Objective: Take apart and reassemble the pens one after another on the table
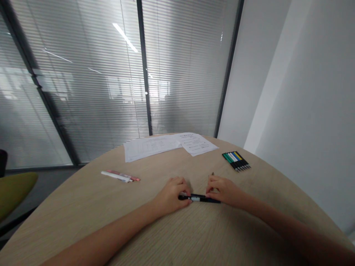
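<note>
Fingers (181, 183) of both my hands are clamped on a black pen (198, 198), which sits level and close above the rounded wooden counter (83, 218), straight ahead of my body. My left hand (172, 195) pinches the pen toward its left end, and my right hand (223, 191) grips it toward its right end, with a white band showing on the barrel between them. Just beyond my right hand, a small dark item (212, 173) is too tiny to identify. Up and to the left, a white pen (115, 176) and a pink pen (123, 175) lie side by side. Farther ahead, two overlapping printed sheets (169, 146) rest near the counter's far edge. To their right, a neat row of pens (236, 160) lies side by side, with green, white, blue and yellow barrels. Past the counter stand glass panels with slatted blinds (83, 92), a grey wall (299, 111) and an olive chair (13, 192).
</note>
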A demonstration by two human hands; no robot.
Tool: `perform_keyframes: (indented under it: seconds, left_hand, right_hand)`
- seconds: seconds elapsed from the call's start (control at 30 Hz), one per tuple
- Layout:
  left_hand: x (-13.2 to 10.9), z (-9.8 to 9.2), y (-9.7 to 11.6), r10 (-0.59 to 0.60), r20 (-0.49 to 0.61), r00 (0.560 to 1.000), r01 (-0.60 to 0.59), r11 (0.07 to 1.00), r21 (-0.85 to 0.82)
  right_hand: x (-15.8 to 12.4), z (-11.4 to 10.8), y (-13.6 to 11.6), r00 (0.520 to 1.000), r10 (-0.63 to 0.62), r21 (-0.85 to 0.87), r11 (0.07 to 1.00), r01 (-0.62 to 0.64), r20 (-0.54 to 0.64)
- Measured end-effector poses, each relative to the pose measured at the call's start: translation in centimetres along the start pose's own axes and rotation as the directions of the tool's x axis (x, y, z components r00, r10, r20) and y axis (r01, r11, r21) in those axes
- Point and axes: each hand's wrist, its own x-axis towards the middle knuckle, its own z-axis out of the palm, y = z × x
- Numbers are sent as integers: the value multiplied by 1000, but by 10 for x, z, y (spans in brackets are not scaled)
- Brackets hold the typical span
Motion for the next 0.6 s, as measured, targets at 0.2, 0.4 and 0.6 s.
perform_keyframes:
  seconds: [0.2,0.4,0.6]
  left_hand:
    - [0,-2,3,22,19,1000,-22,999,39]
    - [-1,-2,4,42,26,999,-44,995,88]
    - [-1,-3,5,51,21,999,-52,994,98]
  right_hand:
    - [6,3,5,999,-1,-24,1000,1,33]
    - [8,6,4,999,33,-54,998,-32,10]
    - [8,10,4,975,213,-84,972,-218,-62]
